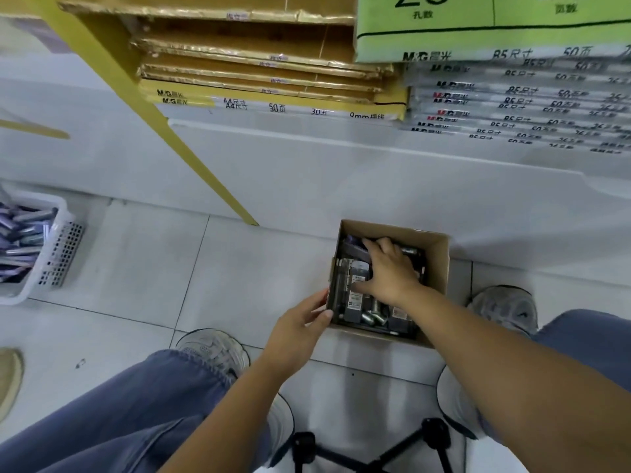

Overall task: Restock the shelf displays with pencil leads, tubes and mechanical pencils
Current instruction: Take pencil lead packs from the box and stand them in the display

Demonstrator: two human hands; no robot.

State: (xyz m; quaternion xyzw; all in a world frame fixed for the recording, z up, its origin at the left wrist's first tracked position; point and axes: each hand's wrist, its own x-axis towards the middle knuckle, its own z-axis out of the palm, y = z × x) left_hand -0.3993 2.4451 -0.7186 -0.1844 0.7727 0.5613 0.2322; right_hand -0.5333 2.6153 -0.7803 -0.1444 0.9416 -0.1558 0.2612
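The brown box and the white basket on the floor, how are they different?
The brown box has solid cardboard walls; the white basket is plastic with little holes. The box sits close in front, with the right hand inside and the left hand holding its edge; nobody touches the basket, off to the left. Both stand open on the floor, holding stock.

A yellow post (191, 138) slants from the upper left down to the floor (143, 268), which is laid in pale grey tiles with thin dark joints and is evenly, brightly lit. Right of the post runs a white shelf (307, 165), its plain front dropping to the tiles. On it, just right of the post, lies a stack of yellow paper packs (273, 80); farther right, clear-wrapped packs (512, 104) sit under 1 green pack (478, 39)
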